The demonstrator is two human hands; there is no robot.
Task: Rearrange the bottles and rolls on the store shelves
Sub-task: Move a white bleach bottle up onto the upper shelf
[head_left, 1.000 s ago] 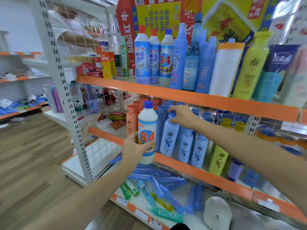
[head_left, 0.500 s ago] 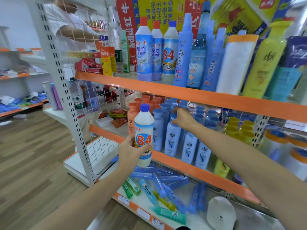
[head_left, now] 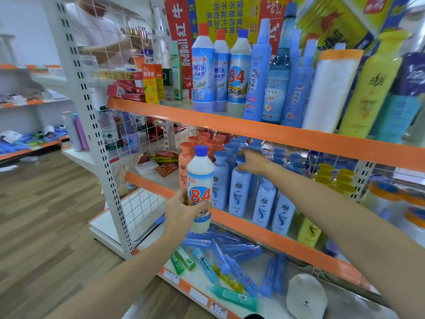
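My left hand (head_left: 181, 209) grips a white "84" bottle (head_left: 200, 187) with a blue cap, held upright in front of the middle shelf (head_left: 264, 229). My right hand (head_left: 250, 163) reaches into that shelf and closes around the cap of a pale blue shampoo bottle (head_left: 239, 192) in the front row. More blue bottles stand around it, orange ones (head_left: 185, 162) to the left, yellow ones (head_left: 326, 178) to the right. On the top shelf (head_left: 230, 123) stand another "84" bottle (head_left: 238, 72), blue bottles and a white roll (head_left: 331, 90). Rolls with orange rims (head_left: 384, 199) sit at the middle shelf's right end.
The bottom shelf (head_left: 197, 293) holds several loose blue and green tubes and a white round object (head_left: 305, 295). A white perforated upright (head_left: 92, 134) and wire grid bound the shelf on the left. A person in white stands behind the grid, upper left. Wood floor lies to the left.
My view has shifted closer and slightly left. My left hand with the "84" bottle has stayed before the middle shelf; my right hand stays on the blue bottle's cap.
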